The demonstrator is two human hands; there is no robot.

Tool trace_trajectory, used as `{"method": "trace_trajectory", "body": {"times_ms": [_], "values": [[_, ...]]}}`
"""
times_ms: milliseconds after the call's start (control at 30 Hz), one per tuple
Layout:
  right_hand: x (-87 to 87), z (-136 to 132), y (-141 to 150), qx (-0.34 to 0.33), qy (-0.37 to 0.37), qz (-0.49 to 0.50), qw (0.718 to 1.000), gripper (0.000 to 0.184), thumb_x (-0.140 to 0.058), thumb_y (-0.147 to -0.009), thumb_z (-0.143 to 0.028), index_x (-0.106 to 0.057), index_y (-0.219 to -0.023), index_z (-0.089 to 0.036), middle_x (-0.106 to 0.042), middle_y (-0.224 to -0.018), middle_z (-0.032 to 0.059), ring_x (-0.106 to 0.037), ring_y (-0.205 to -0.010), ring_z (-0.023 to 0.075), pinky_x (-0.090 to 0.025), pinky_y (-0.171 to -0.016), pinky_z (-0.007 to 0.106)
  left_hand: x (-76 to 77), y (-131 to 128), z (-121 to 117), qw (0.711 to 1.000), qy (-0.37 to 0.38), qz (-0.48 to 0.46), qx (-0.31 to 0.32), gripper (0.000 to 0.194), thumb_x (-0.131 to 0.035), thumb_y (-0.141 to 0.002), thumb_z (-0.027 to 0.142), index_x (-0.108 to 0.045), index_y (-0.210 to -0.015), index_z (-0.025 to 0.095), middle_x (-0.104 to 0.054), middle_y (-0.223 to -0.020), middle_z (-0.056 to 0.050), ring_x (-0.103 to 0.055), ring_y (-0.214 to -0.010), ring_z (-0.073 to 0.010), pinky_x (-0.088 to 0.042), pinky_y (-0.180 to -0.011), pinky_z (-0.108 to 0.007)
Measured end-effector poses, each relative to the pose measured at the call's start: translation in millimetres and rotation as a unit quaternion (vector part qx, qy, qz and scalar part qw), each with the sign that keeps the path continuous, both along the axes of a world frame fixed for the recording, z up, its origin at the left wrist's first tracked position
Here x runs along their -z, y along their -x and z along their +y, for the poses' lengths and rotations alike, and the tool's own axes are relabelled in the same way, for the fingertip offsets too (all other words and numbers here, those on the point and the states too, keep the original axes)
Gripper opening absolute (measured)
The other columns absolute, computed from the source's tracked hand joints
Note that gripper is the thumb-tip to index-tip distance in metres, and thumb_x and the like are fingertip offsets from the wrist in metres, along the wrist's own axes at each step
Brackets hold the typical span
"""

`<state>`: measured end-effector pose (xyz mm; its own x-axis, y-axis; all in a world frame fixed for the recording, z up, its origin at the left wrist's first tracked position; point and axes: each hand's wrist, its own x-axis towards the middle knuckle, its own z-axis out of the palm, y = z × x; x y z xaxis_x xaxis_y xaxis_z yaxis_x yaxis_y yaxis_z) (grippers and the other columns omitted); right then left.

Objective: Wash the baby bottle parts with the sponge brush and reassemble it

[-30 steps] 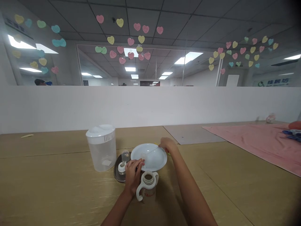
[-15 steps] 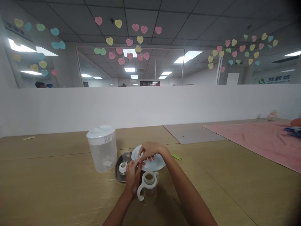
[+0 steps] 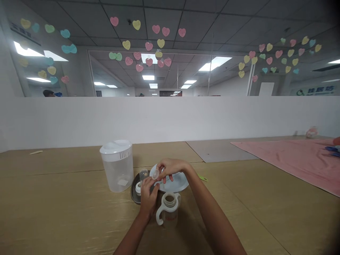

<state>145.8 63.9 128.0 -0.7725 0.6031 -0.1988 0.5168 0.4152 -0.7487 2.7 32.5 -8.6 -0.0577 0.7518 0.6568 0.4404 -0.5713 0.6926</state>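
Observation:
My right hand [image 3: 170, 168] reaches over from the right and pinches a small translucent bottle teat [image 3: 155, 174] between thumb and fingers. My left hand [image 3: 149, 193] is just below it, its fingertips at the teat's lower edge and its thumb held apart. In front of my hands stands an open baby bottle [image 3: 170, 212], upright, with a white two-handled holder [image 3: 160, 212] around its neck. Behind my left hand, a dark grey tray [image 3: 134, 196] holds a white collar ring [image 3: 138, 188] and a clear dome cap [image 3: 143, 174], both partly hidden.
A pale blue plate [image 3: 183, 182] lies under my right hand, with a green handle [image 3: 203, 178] beside it. To the left stands a clear tub with a white lid [image 3: 117, 146]. A pink cloth [image 3: 287, 156] covers the right side. A white wall [image 3: 170, 118] closes off the back.
My left thumb has spread away from its fingers, and the left hand has shifted slightly left. The teat stays in my right hand. The whole view has moved a little.

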Motion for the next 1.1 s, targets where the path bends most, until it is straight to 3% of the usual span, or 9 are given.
{"method": "trace_trajectory", "body": {"times_ms": [167, 300, 467, 633, 767, 867, 1000, 1100], "values": [[-1.4, 1, -9, 0.011, 0.047, 0.025, 0.999, 0.025, -0.064, -0.067, -0.028, -0.060, -0.085, -0.011, -0.061, -0.068, -0.0002, -0.059, -0.054, 0.0090, -0.048, -0.050, 0.018, -0.6, 16, 8, 0.995, -0.019, 0.033, -0.094, 0.028, -0.040, -0.073, 0.017, -0.066, -0.083, 0.020, -0.067, -0.092, -0.005, -0.055, -0.093, -0.0233, -0.041, -0.086, -0.039], [5.3, 8, -11, 0.104, -0.013, -0.094, 0.990, 0.016, -0.065, -0.066, -0.023, -0.062, -0.077, -0.012, -0.056, -0.055, -0.0039, -0.053, -0.043, 0.0076, -0.047, -0.048, 0.020, -1.2, 30, 15, 0.980, 0.041, 0.099, -0.166, 0.033, -0.039, -0.069, 0.010, -0.066, -0.084, 0.020, -0.067, -0.094, -0.005, -0.056, -0.093, -0.0233, -0.041, -0.087, -0.039], [21.6, 25, -5, 0.226, -0.060, -0.347, 0.908, 0.012, -0.072, -0.059, -0.016, -0.063, -0.063, -0.010, -0.062, -0.057, 0.0032, -0.061, -0.058, 0.0165, -0.050, -0.059, 0.027, -1.9, 38, 18, 0.955, 0.151, 0.150, -0.209, 0.033, -0.042, -0.072, 0.011, -0.066, -0.094, 0.018, -0.068, -0.099, -0.006, -0.057, -0.094, -0.0238, -0.042, -0.084, -0.034], [42.1, 38, 0, 0.233, -0.025, -0.405, 0.884, 0.015, -0.075, -0.051, -0.010, -0.060, -0.051, -0.009, -0.064, -0.058, 0.0082, -0.065, -0.069, 0.0274, -0.051, -0.063, 0.036, -0.4, 37, 17, 0.944, 0.165, 0.191, -0.212, 0.033, -0.043, -0.075, 0.011, -0.065, -0.099, 0.018, -0.067, -0.100, -0.007, -0.058, -0.095, -0.0240, -0.041, -0.081, -0.033], [55.4, 37, 3, 0.207, 0.011, -0.361, 0.909, 0.015, -0.072, -0.058, -0.014, -0.059, -0.053, -0.009, -0.058, -0.049, 0.0035, -0.064, -0.061, 0.0219, -0.051, -0.059, 0.032, 2.5, 37, 19, 0.940, 0.165, 0.209, -0.214, 0.036, -0.042, -0.074, 0.009, -0.064, -0.101, 0.018, -0.066, -0.102, -0.008, -0.058, -0.095, -0.0242, -0.041, -0.082, -0.034], [53.0, 34, 4, 0.181, 0.013, -0.280, 0.943, 0.011, -0.066, -0.067, -0.020, -0.060, -0.062, -0.011, -0.056, -0.048, -0.0015, -0.058, -0.049, 0.0133, -0.051, -0.055, 0.026, 6.4, 37, 22, 0.939, 0.154, 0.219, -0.214, 0.034, -0.042, -0.075, 0.011, -0.064, -0.099, 0.018, -0.067, -0.100, -0.008, -0.058, -0.093, -0.0243, -0.041, -0.082, -0.035], [27.3, 22, 1, 0.172, -0.048, -0.154, 0.972, 0.009, -0.055, -0.076, -0.021, -0.060, -0.077, -0.014, -0.053, -0.052, -0.0057, -0.049, -0.041, 0.0058, -0.046, -0.048, 0.018, 12.5, 39, 26, 0.947, 0.128, 0.207, -0.212, 0.030, -0.041, -0.077, 0.013, -0.065, -0.094, 0.018, -0.068, -0.095, -0.008, -0.059, -0.089, -0.0224, -0.041, -0.080, -0.033], [-0.7, 3, -4, 0.131, -0.106, 0.031, 0.985, 0.014, -0.054, -0.077, -0.027, -0.059, -0.079, -0.013, -0.055, -0.059, -0.0028, -0.049, -0.044, 0.0056, -0.042, -0.043, 0.016, 13.0, 39, 27, 0.953, 0.115, 0.174, -0.220, 0.029, -0.040, -0.079, 0.016, -0.064, -0.094, 0.018, -0.068, -0.092, -0.008, -0.059, -0.087, -0.0230, -0.042, -0.078, -0.034]]}}
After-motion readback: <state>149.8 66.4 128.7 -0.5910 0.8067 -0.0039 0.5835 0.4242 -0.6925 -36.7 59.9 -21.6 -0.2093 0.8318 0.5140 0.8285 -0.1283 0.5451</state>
